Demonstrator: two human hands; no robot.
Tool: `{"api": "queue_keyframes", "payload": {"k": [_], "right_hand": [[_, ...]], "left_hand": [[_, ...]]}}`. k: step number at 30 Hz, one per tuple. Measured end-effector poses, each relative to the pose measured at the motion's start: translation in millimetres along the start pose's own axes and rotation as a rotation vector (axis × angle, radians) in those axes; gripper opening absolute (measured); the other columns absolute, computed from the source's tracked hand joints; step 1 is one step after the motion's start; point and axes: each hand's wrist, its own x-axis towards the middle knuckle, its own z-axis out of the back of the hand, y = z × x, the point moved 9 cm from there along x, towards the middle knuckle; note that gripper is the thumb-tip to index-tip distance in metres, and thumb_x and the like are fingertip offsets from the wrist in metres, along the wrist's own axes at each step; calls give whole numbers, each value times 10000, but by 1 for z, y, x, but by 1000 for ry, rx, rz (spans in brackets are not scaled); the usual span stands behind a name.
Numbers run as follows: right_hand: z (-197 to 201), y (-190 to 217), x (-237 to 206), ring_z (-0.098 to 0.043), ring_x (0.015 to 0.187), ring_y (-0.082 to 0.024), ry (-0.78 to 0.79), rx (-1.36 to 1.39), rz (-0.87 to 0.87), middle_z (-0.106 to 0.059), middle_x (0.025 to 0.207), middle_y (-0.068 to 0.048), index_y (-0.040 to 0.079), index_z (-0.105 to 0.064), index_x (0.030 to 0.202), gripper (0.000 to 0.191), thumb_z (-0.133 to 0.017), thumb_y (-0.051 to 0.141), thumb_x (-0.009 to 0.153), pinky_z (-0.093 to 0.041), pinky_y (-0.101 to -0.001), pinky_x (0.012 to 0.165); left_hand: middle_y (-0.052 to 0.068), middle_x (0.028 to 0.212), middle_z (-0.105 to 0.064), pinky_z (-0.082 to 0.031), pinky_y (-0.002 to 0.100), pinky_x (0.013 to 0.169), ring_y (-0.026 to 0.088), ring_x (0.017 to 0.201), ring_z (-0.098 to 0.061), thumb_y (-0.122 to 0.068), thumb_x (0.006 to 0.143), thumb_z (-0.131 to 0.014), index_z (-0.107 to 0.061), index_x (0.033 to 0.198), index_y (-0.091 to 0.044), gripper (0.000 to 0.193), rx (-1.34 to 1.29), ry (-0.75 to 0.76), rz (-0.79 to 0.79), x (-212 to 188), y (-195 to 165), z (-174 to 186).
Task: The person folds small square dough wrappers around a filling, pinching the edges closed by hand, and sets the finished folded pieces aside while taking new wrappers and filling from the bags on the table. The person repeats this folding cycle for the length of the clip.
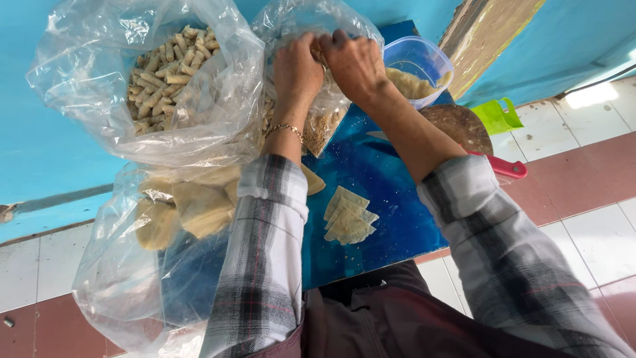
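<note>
Both hands meet at the mouth of a clear plastic bag (324, 122) of brownish crumbly filling at the far side of a low blue table (384, 179). My left hand (297, 69), a thin bracelet on its wrist, pinches the bag's top. My right hand (354, 63) grips the same spot from the right. A small stack of triangular pastry wrappers (348, 219) lies on the table between my forearms.
A large clear bag of several small rolled pastries (165, 73) stands at the far left. Another bag holds flat wrapper sheets (185, 205) at the near left. A plastic tub (424, 56), a round wooden board (460, 126), a red-handled knife (507, 166) and a green scoop (498, 114) sit to the right.
</note>
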Motion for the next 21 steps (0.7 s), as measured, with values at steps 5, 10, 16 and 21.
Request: {"api": "queue_keyframes", "payload": {"k": [5, 10, 16, 21], "right_hand": [[13, -23, 1, -743, 636, -261, -62, 642, -191, -746, 755, -113, 42, -669, 981, 53, -717, 36, 960, -583, -395, 597], [17, -35, -2, -761, 610, -195, -78, 809, -286, -741, 830, -99, 16, -626, 1009, 44, -669, 14, 1021, -594, -356, 554], [11, -9, 0, -731, 665, -263, -38, 72, 30, -733, 874, -102, 99, -694, 1048, 211, -712, 24, 851, -580, -371, 537], [0, -3, -1, -739, 719, -300, 40, 168, 33, -735, 872, -89, 88, -688, 977, 137, -730, 63, 850, -590, -414, 593]], "left_hand": [[136, 981, -781, -582, 388, 792, 284, 909, -766, -104, 839, -755, -746, 1108, -66, 271, -440, -37, 21, 3, 12, 7], [88, 915, -800, -621, 362, 757, 214, 834, -796, 23, 852, -645, -774, 1043, -75, 250, -420, -110, 36, -2, 17, 10], [101, 1146, -743, -607, 360, 835, 209, 969, -752, 108, 822, -641, -728, 1137, -90, 382, -372, -122, 1, -4, 8, 5], [100, 1077, -772, -604, 376, 828, 243, 977, -755, -26, 841, -739, -714, 1025, -74, 192, -258, 29, -23, -17, -6, 5]]}}
